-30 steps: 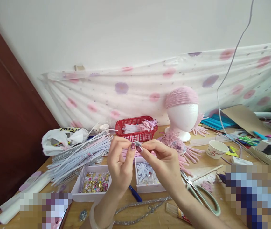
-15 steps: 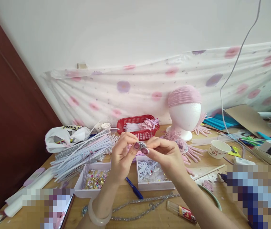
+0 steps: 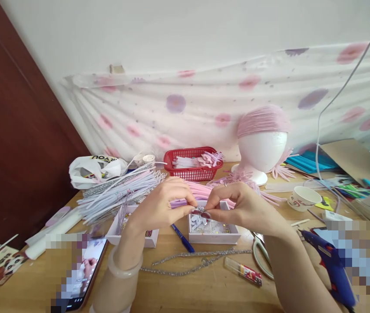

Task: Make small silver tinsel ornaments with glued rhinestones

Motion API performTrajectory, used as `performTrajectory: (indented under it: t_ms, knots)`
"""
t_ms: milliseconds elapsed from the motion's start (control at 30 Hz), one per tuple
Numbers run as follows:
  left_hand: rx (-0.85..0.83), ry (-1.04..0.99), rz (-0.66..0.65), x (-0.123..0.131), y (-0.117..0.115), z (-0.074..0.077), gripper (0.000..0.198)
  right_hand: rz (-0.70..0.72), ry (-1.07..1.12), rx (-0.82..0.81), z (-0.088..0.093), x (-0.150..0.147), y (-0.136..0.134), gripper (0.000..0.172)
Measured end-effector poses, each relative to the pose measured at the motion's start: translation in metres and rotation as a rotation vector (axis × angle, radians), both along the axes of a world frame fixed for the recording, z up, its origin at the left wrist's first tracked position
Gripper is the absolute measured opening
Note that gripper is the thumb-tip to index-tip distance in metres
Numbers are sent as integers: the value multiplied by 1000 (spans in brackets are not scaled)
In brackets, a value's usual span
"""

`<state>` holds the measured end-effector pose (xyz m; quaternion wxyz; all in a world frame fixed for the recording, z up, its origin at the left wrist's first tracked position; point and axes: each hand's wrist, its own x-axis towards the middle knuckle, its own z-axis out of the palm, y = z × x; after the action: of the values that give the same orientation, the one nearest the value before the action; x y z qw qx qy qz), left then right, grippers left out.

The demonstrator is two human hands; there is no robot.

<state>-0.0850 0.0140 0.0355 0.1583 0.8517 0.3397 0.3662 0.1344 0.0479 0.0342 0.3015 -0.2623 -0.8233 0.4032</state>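
My left hand [image 3: 163, 203] and my right hand [image 3: 241, 209] face each other, each pinching with thumb and fingers. Between their fingertips is a small silver glittery piece [image 3: 200, 210], partly hidden, its exact kind unclear. It is in front of a white box [image 3: 216, 238] holding a pale blue looped flower and small beads. On the table below lie long silver tinsel strands [image 3: 176, 273]. Left of them, a second white box [image 3: 115, 238] of gem-like beads is partly covered by my left arm. A blue pen [image 3: 182, 238] lies between the boxes.
A red basket [image 3: 191, 174] and a foam head [image 3: 263, 150] wrapped in pink stand behind. Pale pipe cleaners [image 3: 116, 195] are heaped left, a phone [image 3: 89, 271] nearer. Scissors [image 3: 261, 256], a red-labelled clear tube [image 3: 243, 271] and a blue glue gun [image 3: 330, 263] lie right.
The camera view has shifted, so the table things appear higher. Both hands are slightly lower in view, and the fingers are spread more sideways along the silver piece, which both still pinch.
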Motion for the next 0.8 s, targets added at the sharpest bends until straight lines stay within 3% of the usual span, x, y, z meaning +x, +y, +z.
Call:
performTrajectory:
  t_ms: [200,433,667,800]
  knots:
    - [-114,-224,84,3,4,-6,8,-123,87,-140,-2,-1,2,16]
    - [-237,-232,66,2,7,-7,9,-140,138,-355,-4,-2,2,23]
    - [-280,-259,41,-2,10,-10,9,-157,141,-373,-6,-1,4,23]
    - [-241,-379,45,-2,11,-13,8,-166,214,-375,-10,-7,4,21]
